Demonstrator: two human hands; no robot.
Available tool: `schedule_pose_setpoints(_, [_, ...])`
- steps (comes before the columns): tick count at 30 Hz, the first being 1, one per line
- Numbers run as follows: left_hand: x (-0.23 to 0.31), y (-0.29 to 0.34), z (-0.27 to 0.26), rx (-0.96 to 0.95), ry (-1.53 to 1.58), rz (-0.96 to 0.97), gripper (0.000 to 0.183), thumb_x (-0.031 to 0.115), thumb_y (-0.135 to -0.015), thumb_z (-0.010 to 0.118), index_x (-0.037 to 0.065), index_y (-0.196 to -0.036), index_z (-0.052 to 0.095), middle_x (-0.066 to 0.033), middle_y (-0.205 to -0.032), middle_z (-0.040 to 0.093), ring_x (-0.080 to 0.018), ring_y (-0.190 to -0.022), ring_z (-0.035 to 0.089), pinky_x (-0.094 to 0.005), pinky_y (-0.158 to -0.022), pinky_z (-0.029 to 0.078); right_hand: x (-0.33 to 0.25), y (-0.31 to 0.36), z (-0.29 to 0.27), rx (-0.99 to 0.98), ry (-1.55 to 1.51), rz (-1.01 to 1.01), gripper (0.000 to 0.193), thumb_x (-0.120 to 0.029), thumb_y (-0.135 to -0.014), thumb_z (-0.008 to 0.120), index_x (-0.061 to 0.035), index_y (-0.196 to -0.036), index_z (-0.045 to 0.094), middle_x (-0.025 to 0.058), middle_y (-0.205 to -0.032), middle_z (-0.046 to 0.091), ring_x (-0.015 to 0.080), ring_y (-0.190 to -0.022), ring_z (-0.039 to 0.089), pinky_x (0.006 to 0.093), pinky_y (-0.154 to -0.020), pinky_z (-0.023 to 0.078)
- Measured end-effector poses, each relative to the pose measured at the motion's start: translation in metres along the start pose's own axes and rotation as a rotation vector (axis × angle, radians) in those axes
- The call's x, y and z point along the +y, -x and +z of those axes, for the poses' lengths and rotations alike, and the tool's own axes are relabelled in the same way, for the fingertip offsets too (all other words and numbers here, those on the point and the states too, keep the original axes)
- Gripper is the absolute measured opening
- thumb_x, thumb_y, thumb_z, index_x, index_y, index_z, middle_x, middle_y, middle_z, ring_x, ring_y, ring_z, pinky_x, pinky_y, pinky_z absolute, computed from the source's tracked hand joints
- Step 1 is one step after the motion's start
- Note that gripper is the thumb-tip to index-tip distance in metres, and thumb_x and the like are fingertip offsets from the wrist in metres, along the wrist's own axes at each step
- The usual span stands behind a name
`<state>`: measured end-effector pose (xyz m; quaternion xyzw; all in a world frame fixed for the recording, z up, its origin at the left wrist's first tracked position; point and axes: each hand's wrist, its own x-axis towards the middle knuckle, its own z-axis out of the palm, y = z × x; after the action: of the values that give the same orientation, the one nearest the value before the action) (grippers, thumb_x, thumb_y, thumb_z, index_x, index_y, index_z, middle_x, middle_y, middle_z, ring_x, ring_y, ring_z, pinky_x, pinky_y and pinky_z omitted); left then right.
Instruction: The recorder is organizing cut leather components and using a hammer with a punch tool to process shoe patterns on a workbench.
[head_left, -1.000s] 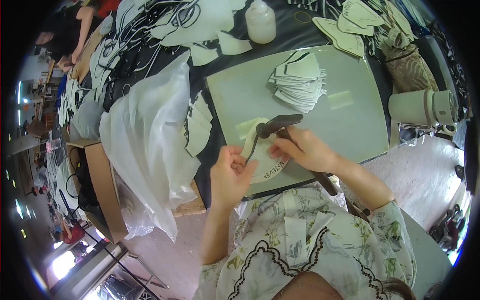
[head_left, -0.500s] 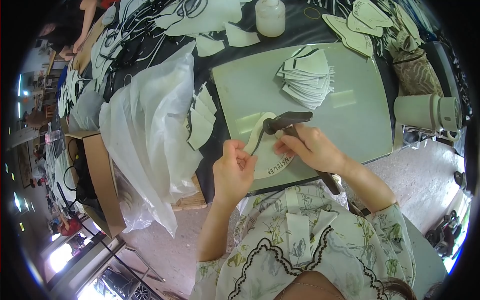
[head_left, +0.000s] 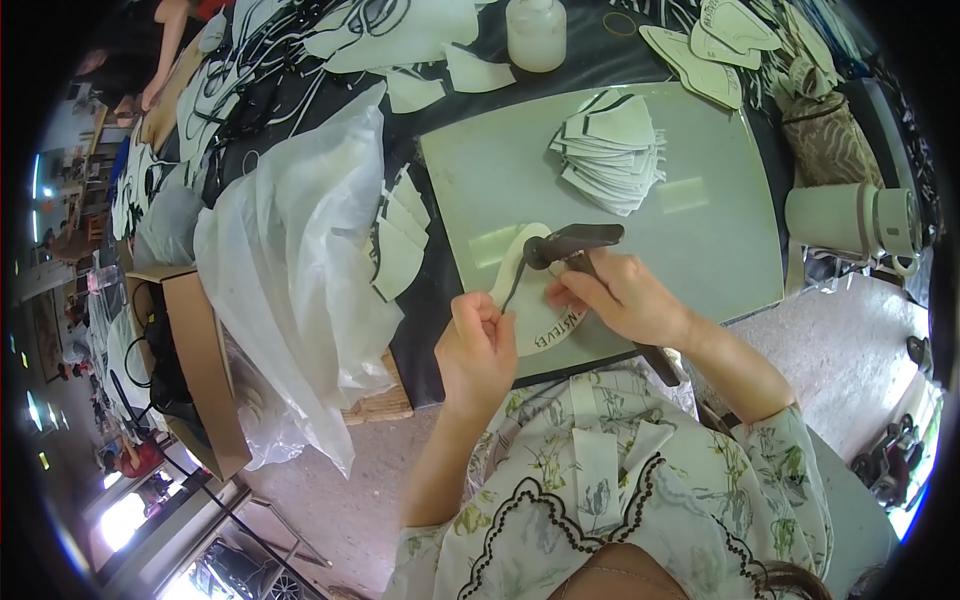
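A cream-white curved cut piece with a dark strip along its inner edge lies on the smooth grey-green board. At its left edge, the fingers of my left hand are closed in a pinch on the strip. My right hand is wrapped round the handle of a dark hammer, whose head rests over the top of the piece and the strip. Some right fingertips reach down onto the piece, and part of it is hidden under the hands. Farther back on the board sits a fanned stack of white pieces.
Left of the board are more white pieces, a large clear plastic bag and a cardboard box. A bottle of pale liquid stands at the back. On the right lie a grey-green flask and labelled pattern pieces.
My left hand has shifted slightly right and down along the edge, still pinching. My right hand and the hammer stay almost where they were.
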<state>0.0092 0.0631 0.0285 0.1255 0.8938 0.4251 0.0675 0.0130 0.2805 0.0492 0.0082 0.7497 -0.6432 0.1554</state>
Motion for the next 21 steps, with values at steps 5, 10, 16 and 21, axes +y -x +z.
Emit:
schedule_pose_setpoints(5, [0.008,0.003,0.002,0.061,0.016,0.034,0.048,0.009,-0.073,0.083,0.002,-0.106,0.048,-0.0057,-0.079,0.056,-0.0155,-0.063,0.051,-0.0282,-0.058,0.046,0.003,0.001,0.000,0.009,-0.010,0.018,0.019,-0.010,-0.098,0.052,0.0083,-0.099,0.055,0.0166,-0.085,0.072,0.0237,-0.073,0.071,0.0335,-0.068,0.055])
schedule_pose_setpoints(10, [0.005,0.005,0.001,0.036,-0.083,0.064,0.059,0.015,-0.067,0.088,0.003,-0.109,0.049,-0.0069,-0.086,0.051,-0.0189,-0.072,0.046,-0.0320,-0.066,0.044,0.001,0.001,0.000,-0.005,-0.014,0.025,0.020,-0.010,-0.099,0.052,0.0089,-0.102,0.054,0.0167,-0.086,0.072,0.0239,-0.076,0.072,0.0332,-0.070,0.056])
schedule_pose_setpoints(16, [-0.012,0.003,-0.010,-0.015,-0.080,0.082,0.064,0.014,-0.069,0.086,0.002,-0.119,0.049,-0.0111,-0.101,0.048,-0.0223,-0.086,0.047,-0.0331,-0.077,0.043,0.002,0.002,-0.001,-0.009,-0.077,0.039,0.022,-0.013,-0.101,0.050,0.0090,-0.103,0.053,0.0156,-0.089,0.072,0.0203,-0.077,0.071,0.0320,-0.071,0.056])
schedule_pose_setpoints(21, [-0.015,-0.001,-0.023,-0.091,0.155,0.014,0.050,0.007,-0.074,0.079,0.001,-0.117,0.055,-0.0119,-0.101,0.053,-0.0234,-0.089,0.051,-0.0320,-0.079,0.045,0.002,0.002,-0.006,0.020,-0.261,0.121,0.024,-0.016,-0.102,0.050,0.0079,-0.101,0.053,0.0124,-0.088,0.071,0.0182,-0.078,0.069,0.0305,-0.070,0.056])
